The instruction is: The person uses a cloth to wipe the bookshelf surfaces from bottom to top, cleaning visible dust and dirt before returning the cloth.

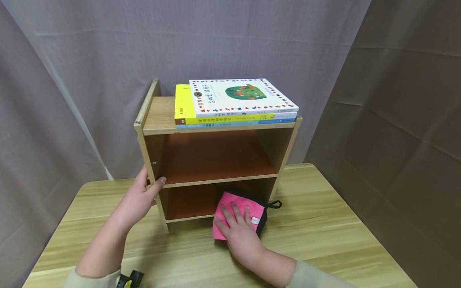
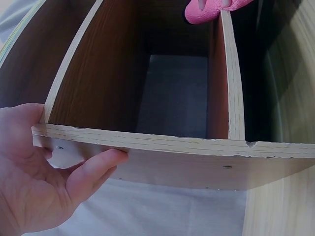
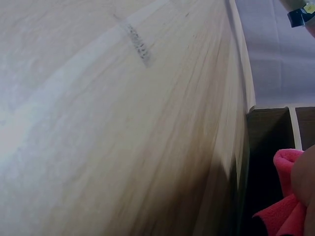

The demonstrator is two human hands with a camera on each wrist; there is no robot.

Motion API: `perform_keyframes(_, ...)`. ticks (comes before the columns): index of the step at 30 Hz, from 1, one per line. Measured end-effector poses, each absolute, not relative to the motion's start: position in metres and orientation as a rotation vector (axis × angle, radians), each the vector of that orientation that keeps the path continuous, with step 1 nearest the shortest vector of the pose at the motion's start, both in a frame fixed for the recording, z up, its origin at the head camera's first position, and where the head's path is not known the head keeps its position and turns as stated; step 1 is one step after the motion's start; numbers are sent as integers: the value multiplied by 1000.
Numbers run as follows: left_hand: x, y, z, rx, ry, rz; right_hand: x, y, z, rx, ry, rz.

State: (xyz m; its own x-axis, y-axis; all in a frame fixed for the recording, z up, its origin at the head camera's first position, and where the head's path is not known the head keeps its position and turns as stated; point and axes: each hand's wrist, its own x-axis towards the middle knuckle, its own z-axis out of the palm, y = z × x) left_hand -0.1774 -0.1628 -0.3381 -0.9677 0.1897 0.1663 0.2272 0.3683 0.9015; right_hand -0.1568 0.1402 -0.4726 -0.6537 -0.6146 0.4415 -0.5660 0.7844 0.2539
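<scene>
A small wooden shelf (image 1: 219,181) stands on the table, books on its top board. My left hand (image 1: 138,198) grips its left side panel (image 2: 182,142), thumb on the front edge and fingers round the outer face. My right hand (image 1: 243,239) lies with spread fingers on a pink cloth (image 1: 255,206) that has a black underside, a white tag and a black loop. The cloth is pressed against the front edge of the lowest board (image 2: 234,83); in the left wrist view it overlaps both sides of that edge.
A white picture book (image 1: 216,98) tops the stack, over a yellow book (image 1: 183,102) and a blue one. Grey curtains (image 1: 223,40) hang behind, with a brown one (image 1: 403,120) at right. The wooden table (image 1: 335,224) runs beneath everything.
</scene>
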Motion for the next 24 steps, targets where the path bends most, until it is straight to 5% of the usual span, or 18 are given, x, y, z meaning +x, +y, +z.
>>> perform_keyframes(24,-179,-161,-341,-446,-2571,-1615,-155,117,-471,904,-2473,-137)
